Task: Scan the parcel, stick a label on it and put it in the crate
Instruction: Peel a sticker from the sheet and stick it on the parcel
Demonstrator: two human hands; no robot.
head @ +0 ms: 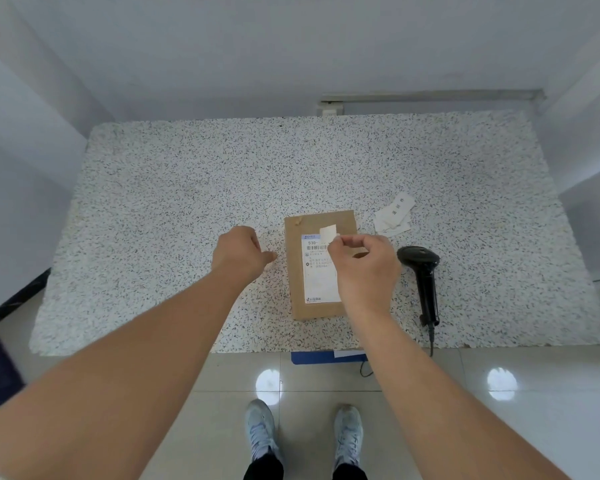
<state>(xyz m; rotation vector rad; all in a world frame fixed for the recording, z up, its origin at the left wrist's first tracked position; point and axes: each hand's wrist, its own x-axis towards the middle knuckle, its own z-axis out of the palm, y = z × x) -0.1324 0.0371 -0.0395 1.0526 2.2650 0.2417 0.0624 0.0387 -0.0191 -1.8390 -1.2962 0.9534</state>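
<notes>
A brown cardboard parcel lies flat on the speckled table, near its front edge, with a white shipping sheet on top. My right hand hovers over the parcel and pinches a small white label between thumb and fingers. My left hand rests just left of the parcel, its fingers curled in, apart from the box; nothing shows in it. A black handheld barcode scanner lies on the table right of the parcel.
Several loose white labels lie behind the scanner, right of the parcel. A blue object pokes out under the table's front edge. The scanner cable hangs off the front. Walls close in the table on three sides.
</notes>
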